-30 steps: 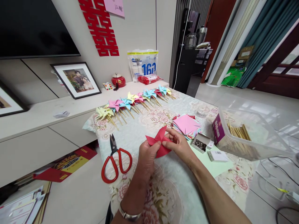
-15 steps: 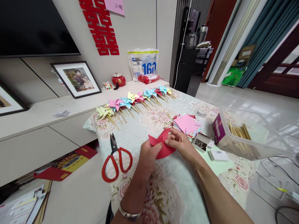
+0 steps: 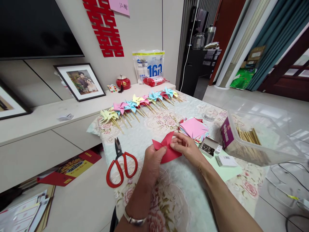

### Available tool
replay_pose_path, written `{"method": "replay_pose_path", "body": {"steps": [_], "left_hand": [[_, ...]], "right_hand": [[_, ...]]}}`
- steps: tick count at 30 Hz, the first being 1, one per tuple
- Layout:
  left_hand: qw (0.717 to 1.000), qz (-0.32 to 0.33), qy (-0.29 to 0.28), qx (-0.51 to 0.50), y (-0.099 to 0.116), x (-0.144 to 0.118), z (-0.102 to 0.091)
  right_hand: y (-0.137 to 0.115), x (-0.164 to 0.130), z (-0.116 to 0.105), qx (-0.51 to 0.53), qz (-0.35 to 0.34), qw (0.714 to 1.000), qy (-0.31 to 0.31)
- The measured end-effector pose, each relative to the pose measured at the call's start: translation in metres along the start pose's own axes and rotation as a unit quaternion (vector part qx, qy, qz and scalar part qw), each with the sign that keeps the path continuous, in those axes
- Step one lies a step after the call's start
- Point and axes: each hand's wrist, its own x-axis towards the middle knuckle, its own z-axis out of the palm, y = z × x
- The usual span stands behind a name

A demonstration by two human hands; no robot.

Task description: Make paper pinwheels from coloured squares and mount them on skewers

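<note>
The worktop (image 3: 173,199) runs from the near edge up toward 12 o'clock, its left edge dropping off beside a low cabinet (image 3: 48,141) and its right edge falling away to bare floor (image 3: 253,103). The stretch of flowered cloth directly under the forearms lies open, as does the band between the hands and the far row of toys.

At 3 o'clock from the hands sits a clear plastic tub (image 3: 260,138), tipped toward the person, with a bundle of wooden sticks (image 3: 246,137) inside and a purple box pressed against its left wall. Just beside it, nearer the hands, a small open cardboard box (image 3: 207,148) holds dark metal pins.

The left hand (image 3: 152,161) pinches the lower left of a red paper piece (image 3: 166,149), thumb on top. The right hand (image 3: 187,149) grips the same paper from the right, fingertips closed on a folded flap near its centre. The paper is held just above the cloth, in the middle of the worktop.

Red-handled scissors (image 3: 120,164) lie at 9 o'clock, close to the left hand. A stack of coloured paper squares (image 3: 193,129) sits at 1 o'clock, near the right hand. Finished pinwheels (image 3: 135,106) lie in a slanted row at 11 to 12 o'clock, well apart.
</note>
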Motion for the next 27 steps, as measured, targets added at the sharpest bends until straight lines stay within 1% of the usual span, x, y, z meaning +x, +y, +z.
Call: {"method": "replay_pose_path", "body": {"steps": [1,3,4,6,8,10,11,13,16,18,19,21,23,25,27], "left_hand": [[1.000,-0.002,0.007,-0.009,0.002,-0.001,0.001],[0.999,-0.004,0.026,-0.030,0.007,-0.002,0.002],[0.998,-0.005,0.041,-0.042,0.010,-0.002,0.003],[0.995,-0.006,0.075,-0.070,0.015,-0.002,0.003],[0.990,-0.007,0.102,-0.094,0.019,-0.001,0.003],[0.988,-0.004,0.113,-0.107,0.021,-0.001,0.003],[0.987,-0.001,0.114,-0.111,0.021,0.000,0.002],[0.985,0.003,0.121,-0.122,0.021,0.001,0.001],[0.983,-0.002,0.131,-0.132,0.022,0.002,0.000],[0.983,-0.006,0.133,-0.130,0.022,0.001,0.001],[0.983,-0.005,0.131,-0.127,0.023,0.001,0.001],[0.985,-0.002,0.122,-0.120,0.022,0.001,0.000],[0.989,-0.004,0.106,-0.106,0.020,0.001,-0.001],[0.993,-0.008,0.087,-0.081,0.016,0.002,-0.003],[0.996,-0.011,0.067,-0.056,0.012,0.003,-0.006]], "right_hand": [[0.000,0.000,0.000,-0.019,-0.018,0.999,0.019],[0.001,0.000,-0.001,-0.088,-0.074,0.991,0.065],[0.001,-0.001,-0.001,-0.134,-0.111,0.981,0.082],[0.001,-0.002,0.000,-0.231,-0.199,0.947,0.098],[0.002,-0.003,0.003,-0.313,-0.284,0.901,0.094],[0.003,-0.004,0.006,-0.370,-0.337,0.862,0.074],[0.003,-0.004,0.008,-0.389,-0.350,0.850,0.062],[0.005,-0.005,0.009,-0.406,-0.358,0.839,0.054],[0.004,-0.004,0.008,-0.393,-0.355,0.843,0.094],[0.001,-0.005,0.005,-0.367,-0.345,0.856,0.116],[-0.001,-0.005,0.003,-0.356,-0.337,0.864,0.114],[-0.006,-0.007,0.000,-0.341,-0.320,0.880,0.079],[-0.009,-0.008,-0.002,-0.337,-0.297,0.893,0.022],[-0.010,-0.008,-0.003,-0.337,-0.271,0.901,-0.029],[-0.009,-0.007,-0.004,-0.336,-0.246,0.907,-0.056]]}}
